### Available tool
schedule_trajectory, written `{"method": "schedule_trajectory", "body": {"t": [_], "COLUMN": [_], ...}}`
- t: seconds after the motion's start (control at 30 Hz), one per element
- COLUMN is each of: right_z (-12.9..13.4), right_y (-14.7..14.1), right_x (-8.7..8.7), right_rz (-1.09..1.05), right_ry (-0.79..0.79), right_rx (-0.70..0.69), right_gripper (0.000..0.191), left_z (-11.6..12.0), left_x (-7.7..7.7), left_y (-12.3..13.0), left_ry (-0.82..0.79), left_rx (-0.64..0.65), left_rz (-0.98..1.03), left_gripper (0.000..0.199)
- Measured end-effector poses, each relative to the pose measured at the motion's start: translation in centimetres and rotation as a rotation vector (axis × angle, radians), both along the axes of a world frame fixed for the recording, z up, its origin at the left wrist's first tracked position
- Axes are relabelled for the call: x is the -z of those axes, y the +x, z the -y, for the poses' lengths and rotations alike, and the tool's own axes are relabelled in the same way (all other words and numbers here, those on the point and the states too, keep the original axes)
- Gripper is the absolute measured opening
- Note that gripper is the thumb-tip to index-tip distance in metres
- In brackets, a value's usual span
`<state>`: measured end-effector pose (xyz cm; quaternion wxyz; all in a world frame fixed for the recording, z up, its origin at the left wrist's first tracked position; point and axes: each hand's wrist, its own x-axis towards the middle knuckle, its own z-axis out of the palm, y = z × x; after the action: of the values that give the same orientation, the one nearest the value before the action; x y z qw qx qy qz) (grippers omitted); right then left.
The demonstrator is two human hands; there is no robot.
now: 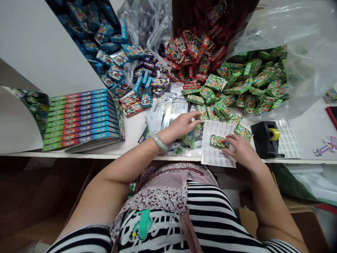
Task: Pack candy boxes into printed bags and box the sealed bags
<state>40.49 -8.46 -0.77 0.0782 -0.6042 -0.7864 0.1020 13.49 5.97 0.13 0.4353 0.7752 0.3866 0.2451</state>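
My right hand (241, 150) pinches the right end of a small green printed box (218, 141). That box lies over a white sheet of oval stickers (218, 158), which overhangs the table's front edge. My left hand (186, 123), with a bangle at the wrist, has its thumb and fingers apart, close to the left side of a green box (202, 111) at the near edge of the green pile (237, 84). Whether the fingertips touch that box I cannot tell. Beneath my left hand are clear plastic bags and printed packaging (173, 105).
Blue boxes (116, 56), purple boxes (160, 82) and red boxes (184, 52) spill out behind. At left, a display carton (81, 119) holds rows of coloured boxes. A black tape dispenser (264, 140) stands right of my hand, beside another sticker sheet (288, 138).
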Motion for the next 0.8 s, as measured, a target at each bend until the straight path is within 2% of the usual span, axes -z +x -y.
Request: {"method": "schedule_trajectory", "body": {"t": [0.07,0.17,0.23,0.33,0.47,0.53,0.67,0.8], "right_z": [-0.9,-3.9,-7.0,-12.7,-18.6,-19.8,-20.0,-20.8], "right_y": [-0.2,-2.5,-5.4,-10.7,-16.3,-17.9,-19.5,-20.6], "right_x": [-0.9,-2.4,-3.1,-3.2,-2.2,-1.8,-1.6,-1.9], "right_rz": [-0.087,-0.212,-0.232,-0.114,0.134,0.196,0.232,0.219], "right_ry": [0.057,0.122,0.118,0.062,-0.091,-0.139,-0.157,-0.223], "right_rx": [-0.043,-0.122,-0.199,-0.251,-0.204,-0.200,-0.227,-0.233], "right_gripper": [0.022,0.020,0.020,0.026,0.063,0.071,0.066,0.075], "left_z": [-0.3,-0.1,0.8,2.5,4.1,4.5,4.7,4.5], "left_x": [-0.1,0.3,0.7,1.2,1.5,1.6,2.1,2.5], "left_y": [-3.1,-7.5,-9.0,-9.4,-9.4,-10.0,-11.1,-11.3], "left_ry": [0.034,0.162,0.256,0.274,0.197,0.153,0.076,0.051], "left_rx": [-0.124,-0.302,-0.272,-0.151,-0.144,-0.163,-0.170,-0.178], "left_rz": [0.011,-0.126,-0.270,-0.484,-0.673,-0.693,-0.646,-0.568], "left_gripper": [0.028,0.028,0.040,0.066,0.065,0.065,0.068,0.069]}}
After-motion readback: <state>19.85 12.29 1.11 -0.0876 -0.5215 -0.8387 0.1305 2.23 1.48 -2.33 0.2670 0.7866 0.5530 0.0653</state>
